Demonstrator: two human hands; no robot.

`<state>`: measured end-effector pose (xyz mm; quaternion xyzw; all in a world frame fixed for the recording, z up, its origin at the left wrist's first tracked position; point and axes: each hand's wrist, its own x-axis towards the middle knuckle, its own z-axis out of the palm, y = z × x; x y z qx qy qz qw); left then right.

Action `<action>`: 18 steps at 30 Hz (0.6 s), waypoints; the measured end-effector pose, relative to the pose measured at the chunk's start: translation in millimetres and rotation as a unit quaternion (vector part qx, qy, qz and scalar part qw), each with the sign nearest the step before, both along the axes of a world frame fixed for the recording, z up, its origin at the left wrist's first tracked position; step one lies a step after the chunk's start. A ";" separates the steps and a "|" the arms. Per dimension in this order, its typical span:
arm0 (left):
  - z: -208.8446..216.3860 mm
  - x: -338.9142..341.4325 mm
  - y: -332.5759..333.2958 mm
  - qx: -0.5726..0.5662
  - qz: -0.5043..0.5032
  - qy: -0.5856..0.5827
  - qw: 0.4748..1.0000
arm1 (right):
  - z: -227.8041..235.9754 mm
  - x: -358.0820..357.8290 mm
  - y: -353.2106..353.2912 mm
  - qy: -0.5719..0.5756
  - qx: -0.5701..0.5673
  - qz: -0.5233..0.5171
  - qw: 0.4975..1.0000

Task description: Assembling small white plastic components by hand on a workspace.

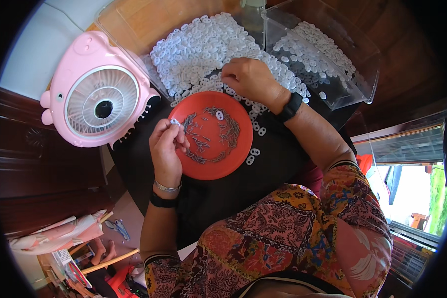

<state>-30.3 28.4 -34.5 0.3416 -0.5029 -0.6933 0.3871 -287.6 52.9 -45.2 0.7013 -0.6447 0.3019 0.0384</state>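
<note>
My left hand [168,149] is closed at the left rim of a round red plate [216,169], pinching a small white plastic piece [174,122] between thumb and fingertips. Thin grey metal pieces [228,136], like little springs or pins, lie scattered in a ring on the plate. Among them rests one white oval piece with two holes [219,115]. Beyond the plate, my right hand [251,79] reaches over the near side of a large heap of the same white two-holed pieces [203,47]. Its fingers are curled together, and whatever they hold is hidden.
A pink animal-shaped fan [69,107] stands left of the plate. At the back right, a clear plastic bin [352,94] contains more white pieces. Loose pieces [250,160] lie right of the plate on the black tabletop [208,198]. A window [407,184] is at far right.
</note>
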 end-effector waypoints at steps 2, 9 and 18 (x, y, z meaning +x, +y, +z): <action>0.4 2.2 -2.1 -0.007 0.013 0.008 1.000 | 9.3 5.7 4.1 -0.017 -0.040 0.023 0.999; -1.6 3.1 -4.5 -0.007 0.018 0.018 1.000 | 20.2 34.0 19.9 -0.135 0.130 0.298 0.936; -3.3 -0.6 -3.1 0.000 0.005 0.007 1.000 | 4.9 59.3 21.7 0.047 0.070 0.323 0.943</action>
